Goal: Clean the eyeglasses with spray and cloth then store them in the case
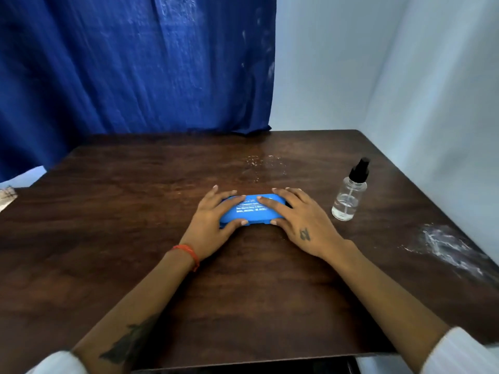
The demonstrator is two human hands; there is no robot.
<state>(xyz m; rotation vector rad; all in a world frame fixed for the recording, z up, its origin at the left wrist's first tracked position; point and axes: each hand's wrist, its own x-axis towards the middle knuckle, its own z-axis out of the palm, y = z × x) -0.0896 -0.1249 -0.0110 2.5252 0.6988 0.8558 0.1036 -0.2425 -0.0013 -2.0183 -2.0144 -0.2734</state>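
A blue eyeglass case (249, 210) with white lettering lies closed on the dark wooden table (135, 238), near its middle. My left hand (213, 222) grips the case's left end, thumb at the front edge and fingers over the top. My right hand (299, 220) lies over the right end in the same way. A clear spray bottle (349, 195) with a black nozzle stands upright to the right of the case, apart from my right hand. No eyeglasses or cloth are visible.
Small droplets (262, 163) speckle the table behind the case. A whitish smear (445, 244) marks the table near its right edge. A blue curtain (135, 63) hangs behind the table, and a pale wall (432, 90) closes the right side.
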